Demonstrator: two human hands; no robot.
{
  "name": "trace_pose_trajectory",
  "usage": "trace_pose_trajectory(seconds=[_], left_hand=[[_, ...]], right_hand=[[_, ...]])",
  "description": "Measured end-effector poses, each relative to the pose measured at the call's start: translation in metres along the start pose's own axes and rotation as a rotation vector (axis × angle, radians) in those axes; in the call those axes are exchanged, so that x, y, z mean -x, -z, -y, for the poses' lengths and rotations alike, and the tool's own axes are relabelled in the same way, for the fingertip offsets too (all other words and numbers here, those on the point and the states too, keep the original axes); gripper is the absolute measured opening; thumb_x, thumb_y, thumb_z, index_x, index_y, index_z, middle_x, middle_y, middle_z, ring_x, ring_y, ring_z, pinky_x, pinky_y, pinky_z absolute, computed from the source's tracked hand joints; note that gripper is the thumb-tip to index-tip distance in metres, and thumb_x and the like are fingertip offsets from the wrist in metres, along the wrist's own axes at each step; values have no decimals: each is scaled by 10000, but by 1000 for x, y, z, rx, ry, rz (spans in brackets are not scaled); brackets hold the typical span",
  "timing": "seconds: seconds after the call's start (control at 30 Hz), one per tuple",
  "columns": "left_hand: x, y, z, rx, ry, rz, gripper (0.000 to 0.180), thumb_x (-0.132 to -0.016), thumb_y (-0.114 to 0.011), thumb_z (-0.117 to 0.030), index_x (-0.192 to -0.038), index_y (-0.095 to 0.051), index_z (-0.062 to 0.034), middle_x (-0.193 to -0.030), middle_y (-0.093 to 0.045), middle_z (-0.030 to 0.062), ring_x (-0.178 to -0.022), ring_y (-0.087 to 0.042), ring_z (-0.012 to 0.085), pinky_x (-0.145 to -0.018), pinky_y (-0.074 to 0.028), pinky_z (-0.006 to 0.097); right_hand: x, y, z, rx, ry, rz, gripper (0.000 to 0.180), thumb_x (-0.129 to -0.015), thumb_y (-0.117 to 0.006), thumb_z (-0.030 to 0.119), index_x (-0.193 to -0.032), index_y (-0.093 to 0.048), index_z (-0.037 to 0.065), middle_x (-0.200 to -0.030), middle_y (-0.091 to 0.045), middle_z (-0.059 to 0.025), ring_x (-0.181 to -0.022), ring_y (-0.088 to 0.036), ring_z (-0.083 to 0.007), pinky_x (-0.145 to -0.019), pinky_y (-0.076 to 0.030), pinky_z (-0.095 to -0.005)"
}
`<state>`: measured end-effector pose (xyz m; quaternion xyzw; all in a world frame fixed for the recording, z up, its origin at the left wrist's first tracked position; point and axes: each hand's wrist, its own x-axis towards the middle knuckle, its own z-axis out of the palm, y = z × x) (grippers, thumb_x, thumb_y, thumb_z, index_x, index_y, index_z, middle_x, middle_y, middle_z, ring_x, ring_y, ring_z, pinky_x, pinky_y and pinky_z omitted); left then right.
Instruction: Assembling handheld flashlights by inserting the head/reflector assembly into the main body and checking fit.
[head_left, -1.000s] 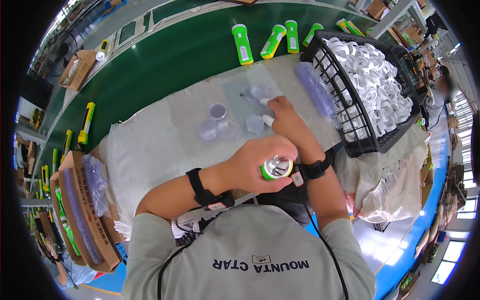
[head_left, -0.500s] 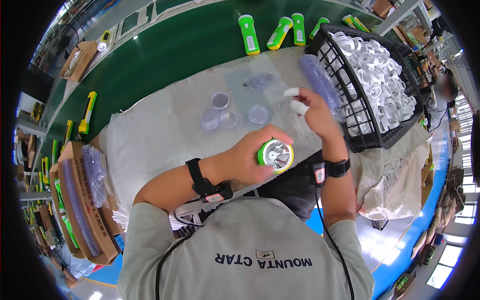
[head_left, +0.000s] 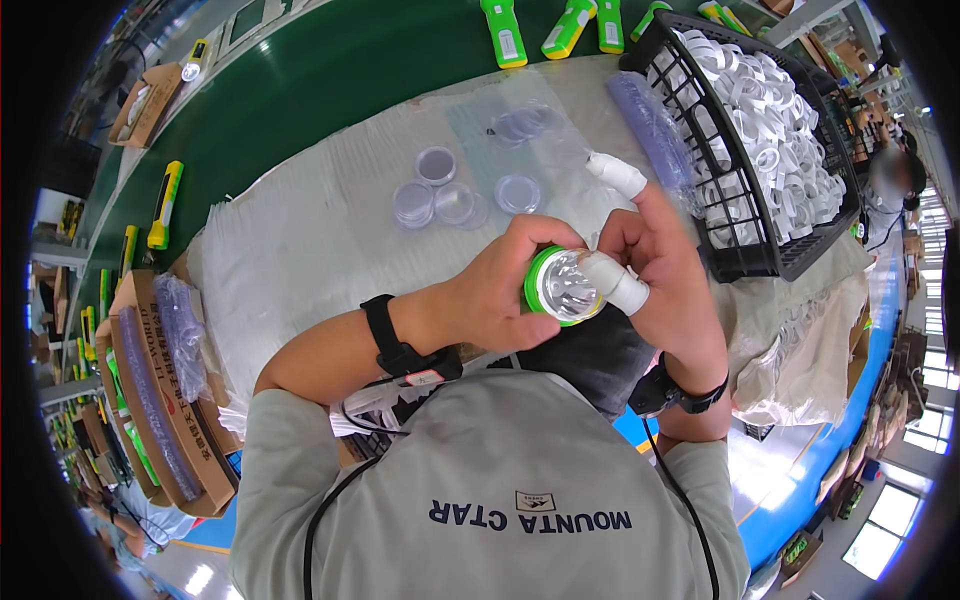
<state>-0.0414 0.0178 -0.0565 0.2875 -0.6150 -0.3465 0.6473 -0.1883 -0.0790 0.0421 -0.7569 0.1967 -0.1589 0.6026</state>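
A green flashlight (head_left: 541, 283) is wrapped in my left hand (head_left: 495, 285), its silver reflector facing up; the rest of its body is hidden. My right hand (head_left: 672, 275) reaches over from the right with white covers on its thumb and index finger. The thumb tip rests at the reflector's rim, the index finger points outward, and the other fingers are curled. I see nothing held in it. Beyond the hands, several clear round discs (head_left: 413, 203) lie on the pale work mat (head_left: 320, 210), partly stacked.
To the right stands a black crate (head_left: 745, 215) full of white rings, beside a rolled purple plastic sleeve (head_left: 655, 140). Several green flashlights (head_left: 504, 35) lie at the far edge. A yellow-black flashlight (head_left: 166, 205) and an open cardboard box (head_left: 165, 400) are at left.
My right hand has come down and inward from above the mat, bringing its thumb to the flashlight's reflector. The flashlight has tilted slightly toward the right, and the view has shifted a little.
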Motion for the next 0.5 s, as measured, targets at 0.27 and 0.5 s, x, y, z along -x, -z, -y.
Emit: trace_pose_trajectory(seconds=[0.27, 0.5], left_hand=[[-7, -1, -1, -49, -36, 16, 619, -752, -729, -186, -1177, -290, -84, -1074, -505, 164, -947, -537, 228, -809, -444, 367], [-8, 4, -7, 34, -52, 87, 569, -767, -684, -151, -1212, -329, -149, -1118, -508, 185, -1012, -533, 249, -900, -404, 397]], right_hand=[[-2, -8, -6, 203, 108, -73, 631, -798, -644, 34, -1371, -385, 88, -682, -372, 14, -621, -376, -97, -600, -370, -242], [0, 19, 3, 396, 401, -31, 555, -824, -625, 79, -1340, -420, 73, -884, -486, -69, -800, -496, -215, -715, -434, -327]])
